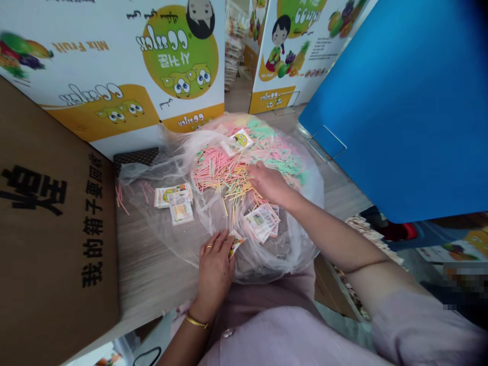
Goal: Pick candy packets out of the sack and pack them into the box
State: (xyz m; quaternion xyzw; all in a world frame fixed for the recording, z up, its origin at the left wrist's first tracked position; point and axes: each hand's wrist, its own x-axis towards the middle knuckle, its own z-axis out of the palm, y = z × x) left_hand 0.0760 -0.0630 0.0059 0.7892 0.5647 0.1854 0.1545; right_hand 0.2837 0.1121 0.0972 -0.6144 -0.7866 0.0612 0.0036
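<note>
Facing me at upper left, a white box (122, 63) carries "CC Stick," "Mix Fruit" and Korean lettering; "CC Stick" repeats on a second box (263, 76) at upper right of center. At far left, a brown carton (61, 244) reads "我的箱子要回收" and, larger, "煌." Print on my packets (262, 222), lower center, is too small to read.

A hand could slide over the bare bit of table (139, 274) between the brown box (57, 244) and the left hand (216, 262). The brown box is a wall on the left. At the back, a big white box (110, 66) blocks the way, with a gap beside it. A blue board (412, 112) blocks the far right. The bag (310, 223) is open on top, but the right hand (269, 184) is in there.
</note>
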